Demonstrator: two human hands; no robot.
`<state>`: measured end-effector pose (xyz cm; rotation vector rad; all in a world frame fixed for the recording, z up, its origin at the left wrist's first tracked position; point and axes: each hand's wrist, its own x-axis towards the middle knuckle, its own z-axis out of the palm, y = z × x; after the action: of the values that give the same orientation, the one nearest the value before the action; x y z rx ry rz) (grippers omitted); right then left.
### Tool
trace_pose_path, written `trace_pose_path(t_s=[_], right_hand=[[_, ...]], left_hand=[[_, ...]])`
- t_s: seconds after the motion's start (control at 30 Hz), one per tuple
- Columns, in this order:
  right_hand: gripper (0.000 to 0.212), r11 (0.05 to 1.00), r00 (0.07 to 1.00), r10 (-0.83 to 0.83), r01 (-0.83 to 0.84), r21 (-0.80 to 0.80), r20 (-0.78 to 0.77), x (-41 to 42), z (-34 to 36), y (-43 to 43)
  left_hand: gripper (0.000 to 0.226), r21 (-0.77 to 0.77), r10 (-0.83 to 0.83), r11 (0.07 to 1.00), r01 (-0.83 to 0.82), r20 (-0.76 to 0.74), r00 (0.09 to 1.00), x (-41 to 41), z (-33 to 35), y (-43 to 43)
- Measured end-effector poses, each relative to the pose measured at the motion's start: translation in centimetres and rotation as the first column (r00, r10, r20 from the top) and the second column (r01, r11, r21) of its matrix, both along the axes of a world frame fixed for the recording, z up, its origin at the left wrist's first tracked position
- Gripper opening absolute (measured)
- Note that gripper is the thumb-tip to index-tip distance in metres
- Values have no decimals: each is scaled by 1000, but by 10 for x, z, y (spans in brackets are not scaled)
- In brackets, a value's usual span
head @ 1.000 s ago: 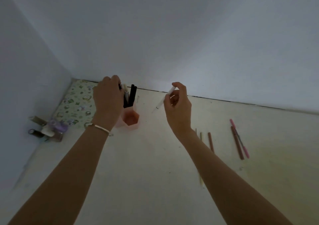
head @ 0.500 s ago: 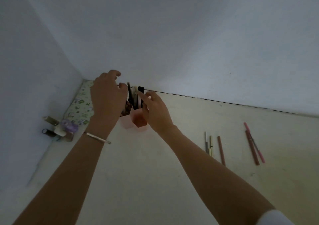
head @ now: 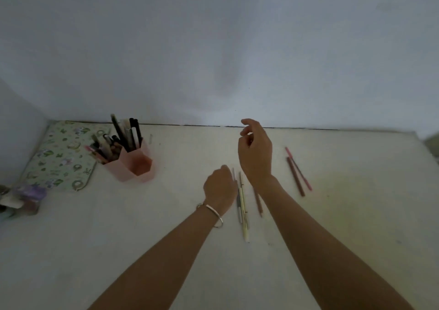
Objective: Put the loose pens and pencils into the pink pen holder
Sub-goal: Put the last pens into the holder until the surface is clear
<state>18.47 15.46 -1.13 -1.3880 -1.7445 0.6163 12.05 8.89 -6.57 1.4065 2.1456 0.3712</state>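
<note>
The left hand is reaching down onto two pale pens lying mid-desk, whether gripping them I cannot tell; the right hand is hovering above, loosely curled and empty. The pink pen holder is standing toward the desk's back-left corner, crowded with pens

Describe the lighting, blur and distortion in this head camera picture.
Head view: dim, flat light with a bluish cast on the wall; wide-angle bending curves the table's back edge; clutter at far left is smeared; the pink pen holder looks soft.
</note>
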Motion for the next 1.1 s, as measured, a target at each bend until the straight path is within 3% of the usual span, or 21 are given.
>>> trace_pose_path(t_s=[0.13,0.37,0.5,0.63,0.73,0.8,0.97,1.1], right_hand=[[38,997,997,-68,69,-42,29,38,-10,-8],[38,990,994,-77,84,-111,72,63,-27,-24],[24,983,978,6,32,-180,208,62,-34,-30],[25,908,826,245,-12,-419,508,51,-50,-46],[50,880,711,332,3,-475,619,43,-62,-56],[49,885,680,333,14,-465,653,37,-67,-59],[25,904,709,293,14,-428,642,22,-71,-62],[27,907,912,167,6,-420,373,6,-48,-51]], left_hand=[[16,-82,32,996,-33,-6,999,16,-17,3],[30,-77,121,990,-117,50,991,23,-19,6],[33,34,181,982,-187,141,973,-13,-4,15],[21,249,222,933,-260,171,960,-51,27,24],[20,320,203,913,-253,183,962,-62,43,23],[21,344,195,904,-252,192,962,-66,48,19],[28,334,206,900,-280,241,948,-75,50,7],[80,467,194,824,-322,301,934,-99,65,-3]])
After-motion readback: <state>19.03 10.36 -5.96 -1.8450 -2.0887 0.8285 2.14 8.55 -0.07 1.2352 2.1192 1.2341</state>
